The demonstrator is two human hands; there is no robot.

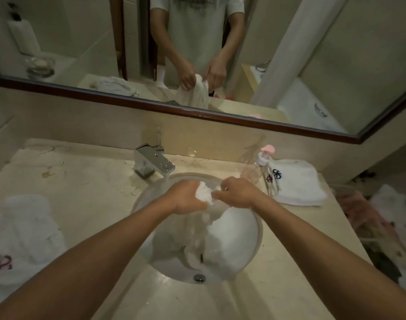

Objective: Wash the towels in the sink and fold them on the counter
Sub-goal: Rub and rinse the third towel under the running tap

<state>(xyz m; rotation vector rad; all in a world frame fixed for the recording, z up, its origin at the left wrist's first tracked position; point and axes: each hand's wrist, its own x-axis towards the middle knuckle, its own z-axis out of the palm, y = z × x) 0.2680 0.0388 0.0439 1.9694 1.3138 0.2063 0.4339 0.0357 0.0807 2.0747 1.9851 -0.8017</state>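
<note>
Round sink (137, 204) at frame center, holding one white towel (229, 236): wet, bunched at the top, hanging down into the bowl and filling its right half. Drain plug (199, 277) visible at the bowl's lower edge. Faucet (154, 163) above and left of the bowl, running; stream landing just beside the left hand (186, 197). Left hand's fingers curled tight round the bunched top of the towel. Right hand (237, 192) pinching the same bunch from the other side, fingers curled into the cloth. Both hands raised over the bowl's upper part, nearly touching.

Counter (86, 185): folded white towel with dark monogram (296, 181) at right, clear pump bottle with pink top (258, 167) just beside it, toward the sink. Crumpled white towel (26, 232) at left edge. Mirror (313, 65) across the upper frame, reflecting the hands and hanging towel.
</note>
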